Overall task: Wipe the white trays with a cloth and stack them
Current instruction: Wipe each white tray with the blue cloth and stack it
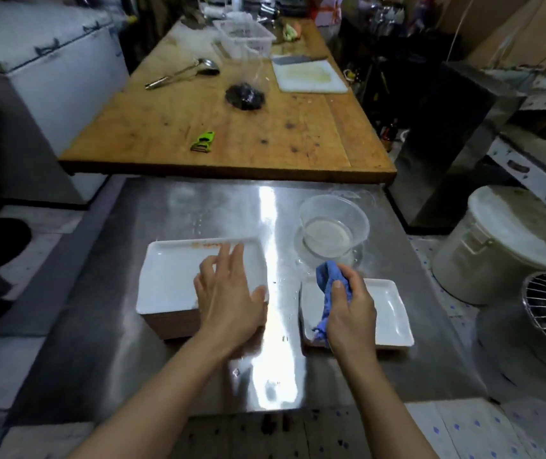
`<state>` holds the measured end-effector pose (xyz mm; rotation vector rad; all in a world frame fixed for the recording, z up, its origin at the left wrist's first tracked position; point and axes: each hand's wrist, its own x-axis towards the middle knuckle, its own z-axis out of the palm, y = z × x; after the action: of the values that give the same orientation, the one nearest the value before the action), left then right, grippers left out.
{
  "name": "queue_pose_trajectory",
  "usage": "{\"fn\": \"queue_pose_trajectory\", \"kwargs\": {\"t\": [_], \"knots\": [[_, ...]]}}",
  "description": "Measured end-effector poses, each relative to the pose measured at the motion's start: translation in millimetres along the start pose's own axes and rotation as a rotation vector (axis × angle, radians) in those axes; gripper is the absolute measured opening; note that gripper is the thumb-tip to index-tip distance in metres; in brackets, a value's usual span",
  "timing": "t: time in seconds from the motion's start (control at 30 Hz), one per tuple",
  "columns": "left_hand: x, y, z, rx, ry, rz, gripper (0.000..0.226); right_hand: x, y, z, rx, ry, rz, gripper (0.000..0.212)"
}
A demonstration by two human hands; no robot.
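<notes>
A stack of white rectangular trays (169, 279) stands at the left of the steel table (172, 366); orange residue lines the top tray's far rim. My left hand (228, 293) lies over the stack's right part with fingers spread and straight. A single white tray (387, 313) lies flat to the right. My right hand (351, 313) grips a bunched blue cloth (329, 286) just above that tray's left half.
A clear plastic bowl (333, 226) with cloudy water sits behind the single tray. A wooden table (232, 140) beyond holds a green peeler (203, 141), a ladle, a cutting board and a basket. A lidded bucket (493, 246) and a wire rack stand at the right.
</notes>
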<state>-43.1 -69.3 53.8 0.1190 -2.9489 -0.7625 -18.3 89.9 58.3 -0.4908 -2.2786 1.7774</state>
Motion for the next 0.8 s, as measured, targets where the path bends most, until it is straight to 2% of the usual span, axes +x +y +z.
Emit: {"fn": "queue_pose_trajectory", "kwargs": {"t": [0.17,0.3,0.4,0.5,0.67,0.8], "knots": [[11,-71,-36,0.017,0.087,-0.298,0.072,-14,-15,45,0.001,-0.137,0.022,0.022],[18,-109,-49,0.031,0.011,-0.440,0.060,-18,-24,74,-0.028,-0.177,-0.002,0.016],[18,-124,-51,-0.013,-0.050,-0.456,0.042,-16,-29,93,-0.093,-0.185,-0.062,0.010],[17,-130,-52,-0.063,-0.037,-0.423,0.033,-5,-33,112,-0.195,-0.170,-0.139,0.011],[20,-137,-52,-0.109,0.012,-0.392,0.037,8,-20,131,-0.756,-0.273,-0.294,0.026],[20,-141,-50,-0.173,0.023,-0.365,0.035,13,-9,136,-0.752,-0.328,-0.197,0.015]]}}
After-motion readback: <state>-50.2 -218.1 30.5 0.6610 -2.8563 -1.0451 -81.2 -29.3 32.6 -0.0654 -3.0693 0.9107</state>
